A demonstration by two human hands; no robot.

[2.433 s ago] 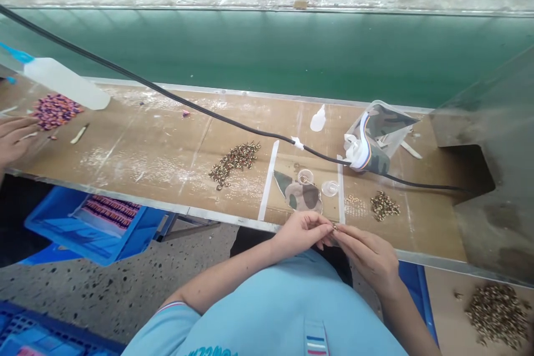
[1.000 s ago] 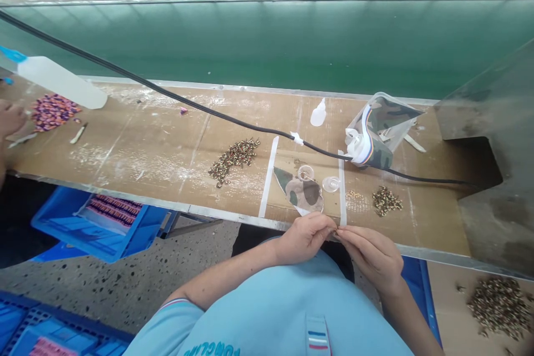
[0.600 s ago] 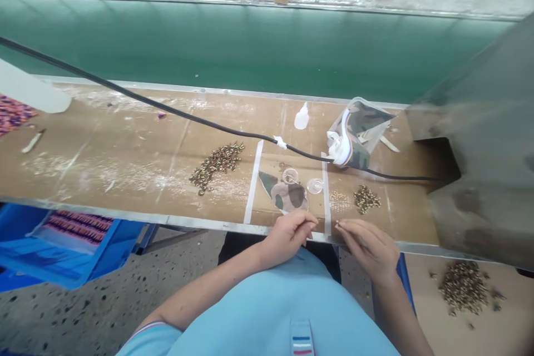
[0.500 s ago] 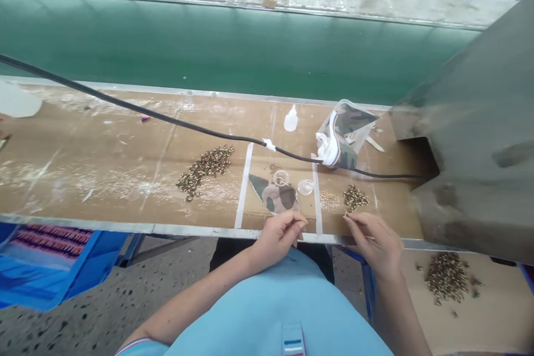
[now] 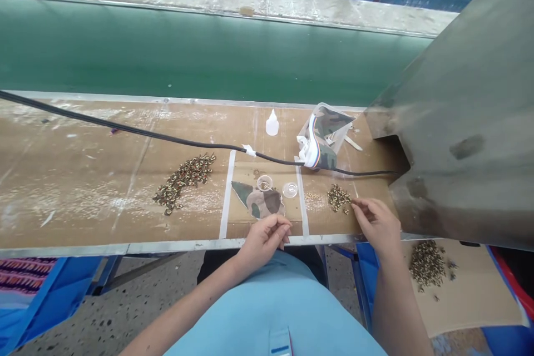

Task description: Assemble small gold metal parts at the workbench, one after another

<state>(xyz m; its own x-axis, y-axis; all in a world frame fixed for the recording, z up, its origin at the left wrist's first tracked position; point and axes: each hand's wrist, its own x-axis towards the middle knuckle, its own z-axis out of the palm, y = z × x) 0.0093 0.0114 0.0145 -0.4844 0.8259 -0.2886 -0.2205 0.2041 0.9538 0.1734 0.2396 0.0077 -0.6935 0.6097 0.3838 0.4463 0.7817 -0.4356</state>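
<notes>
My left hand [image 5: 267, 237] is closed in a pinch at the table's front edge, just below a camouflage cloth scrap [image 5: 254, 200]; what it pinches is too small to make out. My right hand [image 5: 377, 225] reaches to the right side of a small pile of brass-coloured metal pieces [image 5: 339, 198], thumb and forefinger together. Whether a piece sits between those fingertips is not clear. A small clear cup [image 5: 264, 182] stands on the cloth scrap, with a thin stick in it. Beside it lies a round clear lid [image 5: 290, 189].
A larger pile of similar pieces [image 5: 183, 181] lies to the left, another heap [image 5: 428, 264] lower right. A white dropper bottle [image 5: 272, 123] and a clear bag with camouflage cloth [image 5: 325, 136] stand behind a black cable [image 5: 187, 144]. A grey metal housing [image 5: 454, 122] blocks the right.
My right hand has shifted from the front of the small pile to its right side. My left hand keeps its pinch near the cloth scrap. The camera view has turned slightly right.
</notes>
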